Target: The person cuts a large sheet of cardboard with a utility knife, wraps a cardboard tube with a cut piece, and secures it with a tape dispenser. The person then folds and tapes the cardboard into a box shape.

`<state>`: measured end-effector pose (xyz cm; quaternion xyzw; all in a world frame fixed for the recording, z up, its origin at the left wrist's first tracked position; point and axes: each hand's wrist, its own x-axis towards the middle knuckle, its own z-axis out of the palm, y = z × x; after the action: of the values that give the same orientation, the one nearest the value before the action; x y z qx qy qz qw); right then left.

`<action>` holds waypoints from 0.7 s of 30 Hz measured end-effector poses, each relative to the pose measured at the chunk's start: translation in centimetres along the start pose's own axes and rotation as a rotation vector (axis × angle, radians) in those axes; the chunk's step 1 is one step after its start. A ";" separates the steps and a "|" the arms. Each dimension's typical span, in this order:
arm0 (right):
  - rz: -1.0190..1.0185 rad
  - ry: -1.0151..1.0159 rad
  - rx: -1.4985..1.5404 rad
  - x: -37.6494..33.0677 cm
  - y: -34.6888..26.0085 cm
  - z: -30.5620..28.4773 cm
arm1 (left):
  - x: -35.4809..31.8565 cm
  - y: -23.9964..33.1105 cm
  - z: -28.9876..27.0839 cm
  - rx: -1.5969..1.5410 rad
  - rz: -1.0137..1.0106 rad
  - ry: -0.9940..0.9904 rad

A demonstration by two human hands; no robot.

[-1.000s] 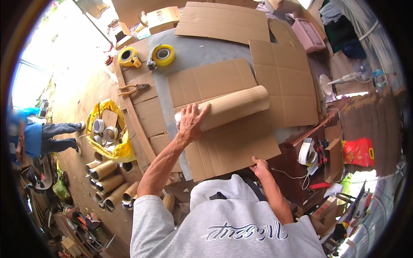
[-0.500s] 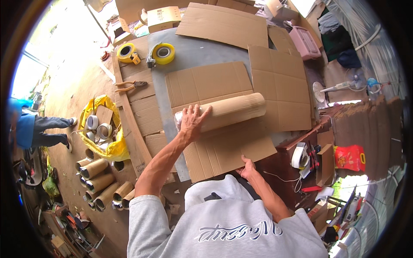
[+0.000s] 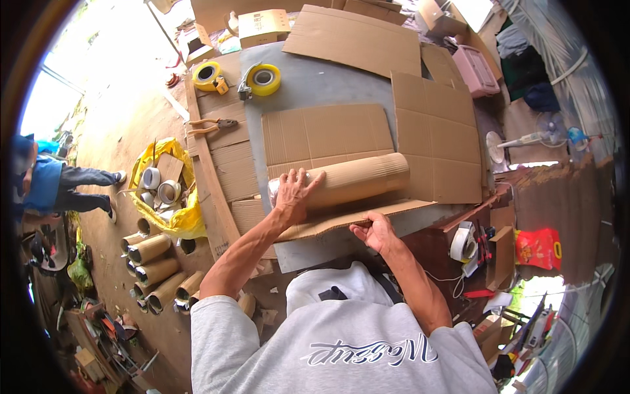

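Observation:
A cardboard roll (image 3: 361, 175) lies crosswise on a creased cardboard sheet (image 3: 328, 128) on the grey table top. My left hand (image 3: 296, 196) rests on the roll's left end, fingers spread over its upper side. Wrinkled clear or whitish material shows at that end. Just nearer to me, my right hand (image 3: 375, 234) grips the near edge of the sheet between thumb and fingers. That near part is bent upward, tilted toward the roll and seen almost edge-on. The underside of the roll is hidden.
Yellow tape rolls (image 3: 264, 79) and pliers (image 3: 214, 125) lie at the far left. More flat cardboard (image 3: 436, 138) covers the right side. On the floor stand a yellow bag (image 3: 187, 220) and several cardboard tubes (image 3: 157, 270). Another person (image 3: 49, 177) stands far left.
My right hand has raised the sheet's near part from lying flat and moved away from me with it. My left hand remains on the roll. The whole view has shifted slightly.

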<state>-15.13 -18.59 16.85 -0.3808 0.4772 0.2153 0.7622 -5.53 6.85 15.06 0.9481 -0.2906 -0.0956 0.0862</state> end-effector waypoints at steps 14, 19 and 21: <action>0.233 -0.128 0.135 5.0 -4.7 3.3 | 1.6 -4.3 -1.7 -0.474 -0.166 -0.378; 0.243 -0.131 0.142 6.9 -5.5 4.0 | 0.9 -4.4 -4.0 -0.317 -0.112 -0.489; 0.210 -0.137 0.138 5.7 -5.8 4.7 | 1.5 -2.6 -4.8 -0.270 -0.191 -0.502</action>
<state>-5.93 -18.67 15.10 -0.2599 0.4750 0.2858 0.7907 -1.79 8.65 18.92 0.8979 -0.1972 -0.3724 0.1274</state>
